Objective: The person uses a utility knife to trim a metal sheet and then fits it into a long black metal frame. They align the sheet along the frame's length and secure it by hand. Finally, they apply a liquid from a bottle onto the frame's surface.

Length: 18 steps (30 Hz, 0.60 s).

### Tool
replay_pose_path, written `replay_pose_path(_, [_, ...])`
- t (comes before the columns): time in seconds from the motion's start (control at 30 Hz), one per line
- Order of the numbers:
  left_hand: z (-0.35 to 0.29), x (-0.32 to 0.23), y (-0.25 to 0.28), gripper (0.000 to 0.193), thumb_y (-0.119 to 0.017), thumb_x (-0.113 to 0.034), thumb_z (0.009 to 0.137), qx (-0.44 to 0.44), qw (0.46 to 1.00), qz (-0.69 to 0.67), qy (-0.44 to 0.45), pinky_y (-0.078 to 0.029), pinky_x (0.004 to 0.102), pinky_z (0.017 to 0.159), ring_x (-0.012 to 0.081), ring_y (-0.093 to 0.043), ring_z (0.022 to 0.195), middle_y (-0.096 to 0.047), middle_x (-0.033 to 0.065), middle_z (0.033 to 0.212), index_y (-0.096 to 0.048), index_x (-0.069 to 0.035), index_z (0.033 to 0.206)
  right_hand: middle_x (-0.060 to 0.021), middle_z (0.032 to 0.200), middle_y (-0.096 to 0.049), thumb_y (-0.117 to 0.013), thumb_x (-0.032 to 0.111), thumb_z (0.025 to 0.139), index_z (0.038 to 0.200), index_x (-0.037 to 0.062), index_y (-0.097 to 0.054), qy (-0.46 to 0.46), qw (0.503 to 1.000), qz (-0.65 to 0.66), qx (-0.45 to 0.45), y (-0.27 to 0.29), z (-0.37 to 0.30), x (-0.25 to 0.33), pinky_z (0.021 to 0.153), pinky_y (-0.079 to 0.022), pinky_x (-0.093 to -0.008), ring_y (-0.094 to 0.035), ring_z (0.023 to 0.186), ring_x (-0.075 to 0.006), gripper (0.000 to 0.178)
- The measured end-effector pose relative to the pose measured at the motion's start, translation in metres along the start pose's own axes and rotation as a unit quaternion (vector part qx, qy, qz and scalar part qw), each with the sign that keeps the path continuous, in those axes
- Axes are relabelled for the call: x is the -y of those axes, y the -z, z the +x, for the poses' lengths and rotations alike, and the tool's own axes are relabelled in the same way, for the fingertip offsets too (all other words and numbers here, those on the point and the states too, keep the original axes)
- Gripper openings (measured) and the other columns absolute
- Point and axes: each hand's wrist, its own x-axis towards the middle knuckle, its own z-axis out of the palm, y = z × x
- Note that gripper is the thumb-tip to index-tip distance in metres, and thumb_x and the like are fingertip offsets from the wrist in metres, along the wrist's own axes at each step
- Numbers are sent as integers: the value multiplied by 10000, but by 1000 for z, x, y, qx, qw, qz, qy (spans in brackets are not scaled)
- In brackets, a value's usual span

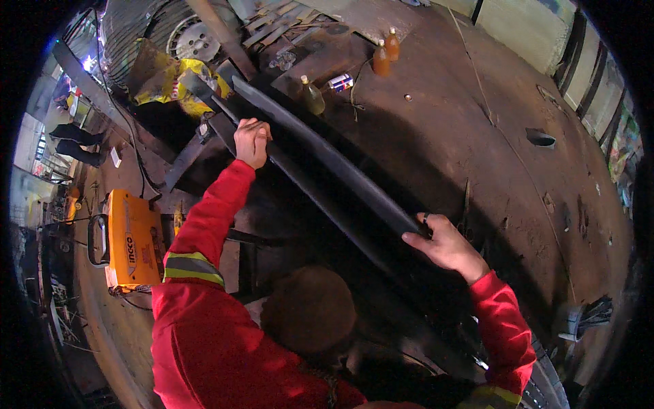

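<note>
A long dark metal profile (327, 151) slants from the upper left toward the lower right in front of me. Two raised edges run along it, with deep shadow between; I cannot tell whether both belong to one piece. My left hand (252, 142) is closed over the nearer edge, close to its far end. Farther down, my right hand (446, 247) grips the other edge, thumb on top and the other fingers mostly hidden. Under the far end lie shorter flat metal pieces (194, 151) and a crumpled yellow bag (160, 78).
An orange welding machine (134, 242) with cables stands at left. Beyond the profile are a bottle (313, 95), a can (340, 82) and two amber bottles (381, 60). A wheel cover (193, 39) lies at the back. A person's dark-clothed legs (78, 143) show far left.
</note>
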Motion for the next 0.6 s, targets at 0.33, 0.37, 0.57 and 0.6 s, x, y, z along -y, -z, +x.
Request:
replay_pose_path(0.33, [3, -3, -2, 344, -394, -263, 888, -1, 1000, 31, -7, -378, 409, 677, 331, -515, 672, -544, 112, 644, -500, -72, 622, -256, 703, -542, -616, 335, 919, 822, -49, -570, 64, 995, 10, -78, -6, -7, -3, 608, -413, -428, -542, 638, -353, 399])
replay_pose_path(0.37, [4, -4, 2, 328, -402, -251, 881, 7, 999, 42, -3, -379, 410, 680, 328, -518, 678, -547, 110, 650, -500, -73, 624, -270, 717, -544, -610, 326, 921, 824, -48, -570, 75, 994, -5, -73, -5, -6, -2, 610, -413, -436, -537, 644, -396, 389])
replay_pose_path(0.57, [4, 0, 4, 274, -483, -241, 855, 93, 994, 53, 7, -408, 404, 739, 312, -571, 773, -599, 98, 709, -578, -71, 663, -298, 783, -568, -605, 356, 908, 831, -44, -585, 91, 990, -44, -98, -6, -10, -5, 676, -447, -476, -566, 789, -482, 408])
replay_pose_path(0.6, [8, -1, 7, 276, -499, -254, 854, 110, 992, 58, 11, -414, 402, 750, 308, -580, 792, -609, 96, 720, -599, -72, 673, -301, 799, -573, -606, 360, 905, 838, -44, -590, 84, 991, -46, -99, -5, -11, -5, 690, -452, -477, -571, 815, -483, 410])
